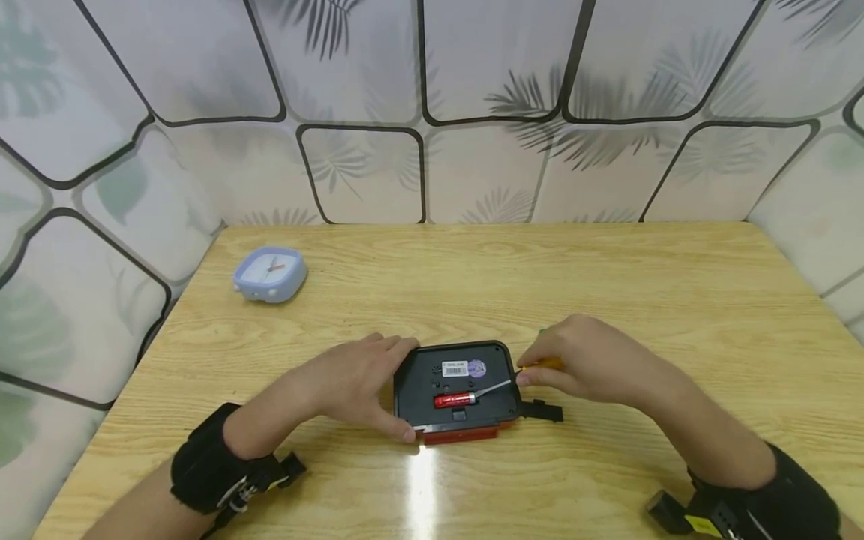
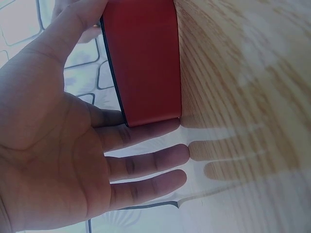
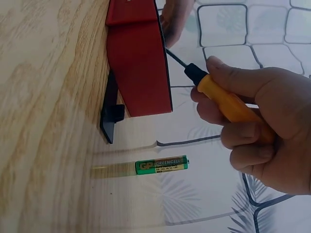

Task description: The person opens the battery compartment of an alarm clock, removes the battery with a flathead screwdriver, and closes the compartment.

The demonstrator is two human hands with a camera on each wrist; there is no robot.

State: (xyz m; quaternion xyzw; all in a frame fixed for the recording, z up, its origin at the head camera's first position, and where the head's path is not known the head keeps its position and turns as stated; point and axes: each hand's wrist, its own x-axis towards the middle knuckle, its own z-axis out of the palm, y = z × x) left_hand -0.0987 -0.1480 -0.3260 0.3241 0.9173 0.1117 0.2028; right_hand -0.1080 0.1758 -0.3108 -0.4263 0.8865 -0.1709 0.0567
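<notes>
Screwdriver [image 3: 224,98] has a yellow handle and black collar.

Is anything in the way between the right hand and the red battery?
Nothing visible: the screwdriver in the right hand reaches over the black panel to the silver end of the red battery.

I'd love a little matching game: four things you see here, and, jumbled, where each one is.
1. Pale-blue rounded-square clock
2. Yellow-handled screwdriver
3. Red cylindrical battery
4. Green cylindrical battery

A. Standing on end on the light wooden table
B. Near the table's far-left corner
C. At the black face of the red box
D. Gripped in the right hand

Pairs: 1-B, 2-D, 3-C, 4-A
</notes>
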